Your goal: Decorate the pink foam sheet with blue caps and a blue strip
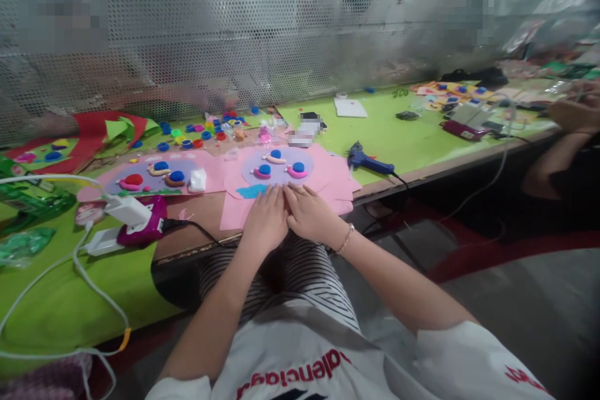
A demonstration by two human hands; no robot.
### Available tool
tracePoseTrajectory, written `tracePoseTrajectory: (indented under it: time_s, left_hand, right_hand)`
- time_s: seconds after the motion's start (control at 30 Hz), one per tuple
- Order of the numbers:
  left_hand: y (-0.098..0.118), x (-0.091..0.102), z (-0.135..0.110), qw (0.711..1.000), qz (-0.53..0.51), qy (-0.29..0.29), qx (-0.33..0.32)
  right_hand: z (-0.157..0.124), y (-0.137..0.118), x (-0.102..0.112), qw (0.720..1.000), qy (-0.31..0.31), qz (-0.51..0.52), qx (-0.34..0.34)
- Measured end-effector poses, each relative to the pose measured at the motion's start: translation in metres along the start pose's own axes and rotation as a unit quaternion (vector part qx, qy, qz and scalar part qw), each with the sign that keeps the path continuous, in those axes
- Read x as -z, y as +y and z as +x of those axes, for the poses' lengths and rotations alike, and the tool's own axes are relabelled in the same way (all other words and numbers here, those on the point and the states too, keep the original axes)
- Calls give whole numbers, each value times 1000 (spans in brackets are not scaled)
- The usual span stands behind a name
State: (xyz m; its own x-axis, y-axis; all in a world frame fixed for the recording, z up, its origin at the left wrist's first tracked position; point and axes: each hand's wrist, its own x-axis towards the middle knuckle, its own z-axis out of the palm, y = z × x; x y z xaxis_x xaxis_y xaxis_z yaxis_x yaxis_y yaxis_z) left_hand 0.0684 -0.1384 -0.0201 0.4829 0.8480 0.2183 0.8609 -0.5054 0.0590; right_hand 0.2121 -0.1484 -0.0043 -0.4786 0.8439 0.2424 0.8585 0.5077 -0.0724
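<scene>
My left hand [268, 219] and my right hand [312, 211] lie side by side on a pink sheet [234, 215], fingers stretched forward and fingertips at the lower edge of a lilac oval [279, 178]. Neither hand visibly grips anything; what lies under the fingers is hidden. Beside my left fingertips is a flat blue patch [250, 191]. On the oval sit small snail-like figures with blue bottle-cap shells: one beige [274, 157], one purple [261, 172] and one pink [297, 170].
A similar pink piece [209, 165] with snail figures lies at left. Near it are a purple power strip [140, 222] with white chargers and cables. A blue glue gun [370, 160] rests at right. Loose bottle caps [187, 144] lie behind. Another person's arm [544, 162] is far right.
</scene>
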Motion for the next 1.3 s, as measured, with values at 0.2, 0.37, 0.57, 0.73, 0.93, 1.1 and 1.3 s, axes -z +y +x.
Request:
tracePoseTrajectory:
  time_s: [0.2, 0.37, 0.57, 0.73, 0.93, 1.1, 1.3]
  left_hand:
    - [1, -1, -1, 1000, 2, 4, 8]
    - [1, -3, -2, 1000, 10, 22, 8]
    - [2, -3, -2, 999, 0, 33, 18]
    - [2, -4, -2, 999, -3, 44, 16]
    - [2, -1, 0, 998, 0, 55, 3]
    - [5, -1, 1, 999, -14, 47, 18]
    - [7, -2, 1, 998, -28, 47, 14]
  right_hand:
    - [-1, -3, 2, 999, -11, -39, -10]
    - [-3, -4, -1, 998, 6, -61, -29]
    - [-5, -2, 3, 996, -2, -81, -41]
    - [-9, 3, 3, 994, -8, -92, -56]
    - [-15, 6, 0, 993, 5, -105, -57]
    - [-12, 7, 6, 994, 8, -91, -59]
    - [-1, 17, -15, 992, 95, -87, -1]
